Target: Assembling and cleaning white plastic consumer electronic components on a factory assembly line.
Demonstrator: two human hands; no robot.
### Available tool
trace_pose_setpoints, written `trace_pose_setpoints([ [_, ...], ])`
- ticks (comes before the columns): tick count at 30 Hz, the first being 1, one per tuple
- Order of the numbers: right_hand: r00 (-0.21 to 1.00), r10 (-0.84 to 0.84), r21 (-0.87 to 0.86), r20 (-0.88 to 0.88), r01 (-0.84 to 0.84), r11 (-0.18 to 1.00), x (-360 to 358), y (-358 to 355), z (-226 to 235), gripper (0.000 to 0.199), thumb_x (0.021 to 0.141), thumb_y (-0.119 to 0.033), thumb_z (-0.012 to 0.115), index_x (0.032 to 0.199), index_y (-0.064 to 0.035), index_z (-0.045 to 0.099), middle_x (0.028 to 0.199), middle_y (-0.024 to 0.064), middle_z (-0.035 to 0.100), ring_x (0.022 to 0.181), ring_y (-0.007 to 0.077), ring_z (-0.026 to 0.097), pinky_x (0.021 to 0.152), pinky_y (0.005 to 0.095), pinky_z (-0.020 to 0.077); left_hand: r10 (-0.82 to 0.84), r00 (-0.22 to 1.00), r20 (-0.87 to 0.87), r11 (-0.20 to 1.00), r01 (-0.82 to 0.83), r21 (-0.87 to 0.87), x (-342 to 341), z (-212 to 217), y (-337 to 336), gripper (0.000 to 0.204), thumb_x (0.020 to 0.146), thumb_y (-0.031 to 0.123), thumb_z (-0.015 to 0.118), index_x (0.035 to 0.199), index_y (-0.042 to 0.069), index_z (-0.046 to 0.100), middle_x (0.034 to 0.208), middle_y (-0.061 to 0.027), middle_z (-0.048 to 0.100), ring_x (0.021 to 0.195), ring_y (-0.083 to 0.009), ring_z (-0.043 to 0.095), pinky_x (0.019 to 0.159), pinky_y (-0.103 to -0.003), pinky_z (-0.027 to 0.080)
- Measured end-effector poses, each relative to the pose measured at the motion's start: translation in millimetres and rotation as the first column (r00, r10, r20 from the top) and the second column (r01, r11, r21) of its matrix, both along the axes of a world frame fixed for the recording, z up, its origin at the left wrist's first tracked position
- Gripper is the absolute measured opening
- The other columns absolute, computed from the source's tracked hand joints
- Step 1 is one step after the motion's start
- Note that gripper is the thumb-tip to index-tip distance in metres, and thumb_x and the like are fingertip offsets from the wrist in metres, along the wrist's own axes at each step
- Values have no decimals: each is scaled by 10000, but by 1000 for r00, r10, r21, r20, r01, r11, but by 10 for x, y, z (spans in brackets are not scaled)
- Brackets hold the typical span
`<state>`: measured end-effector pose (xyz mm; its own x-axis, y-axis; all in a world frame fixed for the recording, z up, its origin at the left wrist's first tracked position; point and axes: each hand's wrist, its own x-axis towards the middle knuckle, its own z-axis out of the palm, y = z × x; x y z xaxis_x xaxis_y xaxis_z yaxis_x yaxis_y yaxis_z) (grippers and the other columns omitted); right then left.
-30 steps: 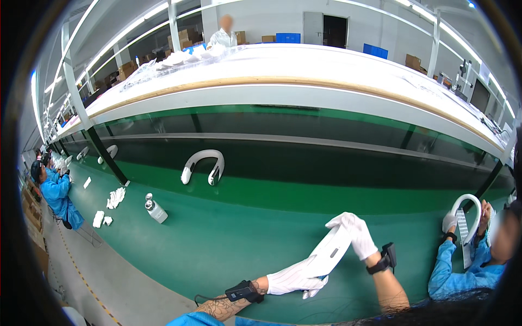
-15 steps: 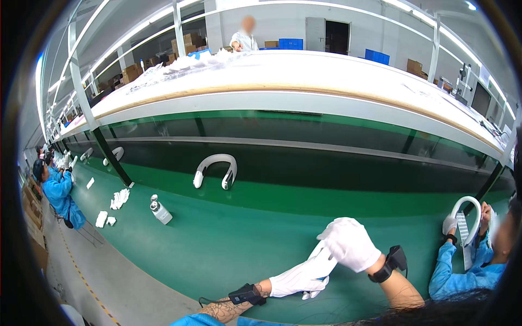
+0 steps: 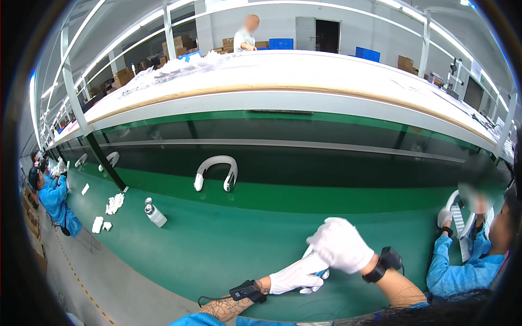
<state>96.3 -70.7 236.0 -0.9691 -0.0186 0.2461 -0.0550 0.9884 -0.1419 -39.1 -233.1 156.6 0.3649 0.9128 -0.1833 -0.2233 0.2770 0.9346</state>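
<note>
This is a factory assembly line. A long green conveyor belt (image 3: 217,239) runs past seated workers in blue smocks (image 3: 54,201), carrying white U-shaped parts (image 3: 216,171) spaced along it. Above it runs a long white shelf (image 3: 304,76), with strip lights overhead and stacked cardboard boxes (image 3: 179,43) behind.

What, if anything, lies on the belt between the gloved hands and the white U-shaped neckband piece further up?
Nothing visible does. The left hand and right hand, both in white gloves, meet low on the green belt. The white U-shaped neckband piece lies beyond them, with only bare belt between. The small bottle stands off to the left.
</note>
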Motion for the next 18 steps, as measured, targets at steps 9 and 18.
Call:
trace_pose_setpoints([
  [9, 930, -167, -342, -328, 48, 938, 75, 306, -588, 304, 961, -243, 608, 1188, -108, 759, 1215, 132, 730, 1199, 342, 651, 1097, 465, 487, 114, 985, 129, 985, -95, -147, 88, 210, 30, 664, 931, -1, 606, 1528, 116, 340, 1039, -75, 547, 662, -89, 527, 492, -234, 411],
  [18, 1000, -21, -139, -3, 20, 990, 126, -559, -446, 389, 976, -308, 628, 1245, -39, 709, 1125, 178, 691, 1180, 363, 648, 1180, 530, 429, 215, 892, -399, 928, -59, 367, -76, -636, -181, 286, 978, 209, 662, 1177, 5, 682, 1042, -112, 708, 928, -212, 664, 817, -362, 552],
])
